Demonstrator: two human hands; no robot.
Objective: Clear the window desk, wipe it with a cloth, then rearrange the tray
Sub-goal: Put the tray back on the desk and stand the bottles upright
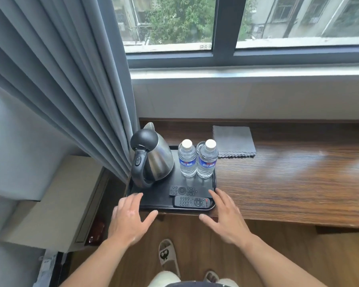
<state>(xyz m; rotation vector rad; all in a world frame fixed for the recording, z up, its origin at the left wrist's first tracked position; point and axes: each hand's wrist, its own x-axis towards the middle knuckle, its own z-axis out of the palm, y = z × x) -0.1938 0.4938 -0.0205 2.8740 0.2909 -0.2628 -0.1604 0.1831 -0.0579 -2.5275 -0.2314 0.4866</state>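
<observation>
1. We open on a wooden desk (pixel 288 183) running under a window (pixel 298 21) across the top of the frame, with a grey curtain (pixel 60 79) hanging down the upper left.
2. Centre frame, at the desk's left end, sits the black tray (pixel 160 192). It carries a steel kettle (pixel 155 160) on its left side. A water bottle (pixel 187 160) and a second water bottle (pixel 207 160) stand upright side by side at its far right.
3. Across the tray's near part lie two remotes, the far remote (pixel 182 190) just behind the near remote (pixel 192 201).
4. A folded grey cloth (pixel 233 141) lies flat on the desk just beyond the tray's far right corner, well apart from both hands.
5. Now the hands. The left hand (pixel 129 220) is at the tray's near left corner, fingers straight and spread. Its fingertips are over the left edge and its thumb is at the near rim. It's blurred, so we can't tell whether it touches.
6. The right hand (pixel 226 216) mirrors it at the near right corner, fingers apart and straight. Its fingertips reach the tray's right rim beside the far remote, and its thumb juts out below the desk's front edge.
7. Neither hand curls round anything, and the tray lies between them.
8. At the bottom of the frame we see a slipper (pixel 167 255) on the wood floor.
</observation>
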